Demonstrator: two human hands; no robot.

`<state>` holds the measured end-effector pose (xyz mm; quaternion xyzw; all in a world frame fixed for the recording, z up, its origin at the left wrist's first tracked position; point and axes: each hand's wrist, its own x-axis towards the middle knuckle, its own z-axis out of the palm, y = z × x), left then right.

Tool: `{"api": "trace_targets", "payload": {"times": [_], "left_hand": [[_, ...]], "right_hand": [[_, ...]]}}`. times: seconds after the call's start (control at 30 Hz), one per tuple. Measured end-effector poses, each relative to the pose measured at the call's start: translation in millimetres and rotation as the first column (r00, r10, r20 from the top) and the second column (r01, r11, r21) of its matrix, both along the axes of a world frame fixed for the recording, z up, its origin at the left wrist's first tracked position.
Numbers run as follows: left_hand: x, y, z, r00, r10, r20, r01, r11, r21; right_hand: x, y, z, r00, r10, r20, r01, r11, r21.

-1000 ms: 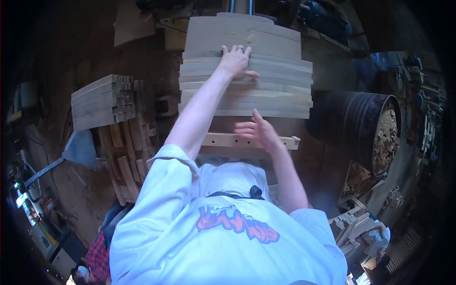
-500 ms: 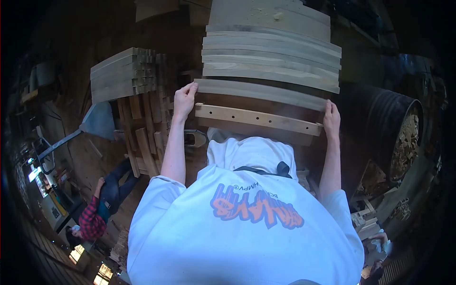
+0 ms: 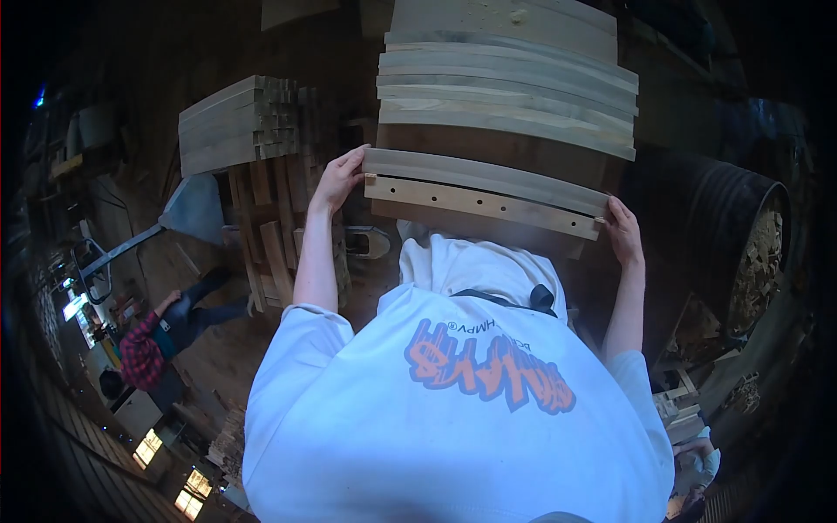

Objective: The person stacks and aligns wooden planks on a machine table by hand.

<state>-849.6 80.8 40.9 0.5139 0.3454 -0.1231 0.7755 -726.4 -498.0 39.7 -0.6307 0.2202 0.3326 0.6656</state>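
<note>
A long wooden board [image 3: 488,179] spans the space between my two hands. My left hand [image 3: 340,180] closes on its left end, and my right hand [image 3: 622,231] grips the right end. Right along the board's near side lies a paler wooden strip [image 3: 471,204] with several dark holes and a small block at each end. Only a narrow dark gap shows between the two. Beyond them, several boards [image 3: 510,87] lie side by side on a wooden surface [image 3: 506,19].
At left stands a stack of cut boards [image 3: 227,126] above upright wooden pieces. A dark barrel [image 3: 697,235] holding wood scraps lies at right. A person in a checkered shirt [image 3: 144,353] is at far left, and another person [image 3: 697,462] is partly visible at lower right.
Both hands have brought the board nearer to my body, up against the strip with holes. The gap to the row of boards beyond has widened. The view has shifted slightly.
</note>
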Motion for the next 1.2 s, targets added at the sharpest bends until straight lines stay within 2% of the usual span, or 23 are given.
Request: {"api": "trace_targets", "payload": {"times": [0.07,0.2,0.27,0.33,0.37,0.4,0.43,0.47,0.5,0.53,0.57,0.6,0.67,0.7,0.73,0.8,0.87,0.93,1.03,1.07,1.13,1.2], "left_hand": [[4,2,3,0.992,-0.118,-0.037,0.120,0.991,0.058],[4,11,-6,0.986,-0.166,0.004,0.166,0.985,0.036],[9,18,-10,0.981,-0.196,0.013,0.196,0.976,-0.094],[25,21,-4,0.978,-0.207,-0.018,0.204,0.971,-0.124],[36,17,2,0.984,-0.168,-0.059,0.171,0.985,0.041],[48,12,5,0.988,-0.123,-0.092,0.140,0.969,0.203],[60,7,-3,0.988,-0.153,0.023,0.130,0.906,0.403],[68,-2,-5,0.988,-0.152,0.024,0.129,0.905,0.405],[76,-12,-3,0.981,-0.196,0.002,0.154,0.778,0.608],[84,-20,4,0.972,-0.234,-0.028,0.168,0.606,0.777],[85,-26,14,0.975,-0.206,-0.081,0.181,0.530,0.829],[82,-22,10,0.977,-0.200,-0.076,0.173,0.530,0.830],[67,-8,-12,0.994,-0.082,0.076,0.012,0.754,0.657],[61,-8,-11,0.992,-0.056,0.110,-0.020,0.807,0.591],[55,-6,-9,0.992,-0.054,0.112,-0.022,0.808,0.588],[43,-2,-2,0.993,-0.115,-0.027,0.111,0.834,0.541],[39,-3,1,0.994,-0.105,-0.038,0.109,0.841,0.530],[40,-3,-3,0.997,-0.071,0.020,0.054,0.890,0.453],[42,-2,0,0.999,-0.041,-0.007,0.041,0.936,0.349],[44,-1,1,0.999,-0.045,-0.004,0.044,0.936,0.349],[45,4,-2,0.999,-0.016,0.032,0.010,0.982,0.189],[46,9,-4,0.999,-0.020,0.029,0.016,0.989,0.147]], "right_hand": [[1,1,0,1.000,-0.007,-0.008,0.007,0.999,0.033],[9,-4,2,0.998,0.057,-0.037,-0.055,0.996,0.066],[21,-2,5,0.993,0.108,-0.048,-0.104,0.992,0.073],[46,11,7,0.993,0.058,-0.104,-0.080,0.974,-0.214],[64,6,-13,0.989,0.101,0.106,-0.081,0.980,-0.179],[74,35,1,0.965,-0.083,0.250,0.153,0.949,-0.275],[89,41,-3,0.953,-0.019,0.303,0.128,0.930,-0.344],[98,45,-5,0.935,0.049,0.351,0.107,0.905,-0.412],[96,49,2,0.935,0.049,0.350,0.106,0.906,-0.410],[94,56,13,0.946,0.161,0.281,0.007,0.856,-0.517],[92,61,22,0.942,0.267,0.202,-0.092,0.786,-0.611],[89,58,22,0.939,0.273,0.207,-0.094,0.786,-0.610],[72,43,13,0.950,0.248,0.188,-0.135,0.874,-0.466],[65,41,14,0.958,0.202,0.203,-0.108,0.912,-0.396],[60,36,17,0.958,0.203,0.204,-0.108,0.910,-0.399],[53,29,22,0.977,0.180,0.112,-0.146,0.955,-0.257],[53,21,17,0.974,0.215,0.069,-0.192,0.950,-0.246],[55,22,21,0.990,0.131,-0.044,-0.137,0.973,-0.187],[58,23,12,0.998,0.061,-0.023,-0.065,0.960,-0.273],[59,22,9,0.998,0.057,-0.020,-0.061,0.960,-0.274],[60,15,-1,0.995,0.104,-0.007,-0.103,0.971,-0.218],[59,14,-11,0.995,0.099,0.011,-0.095,0.973,-0.208]]}}
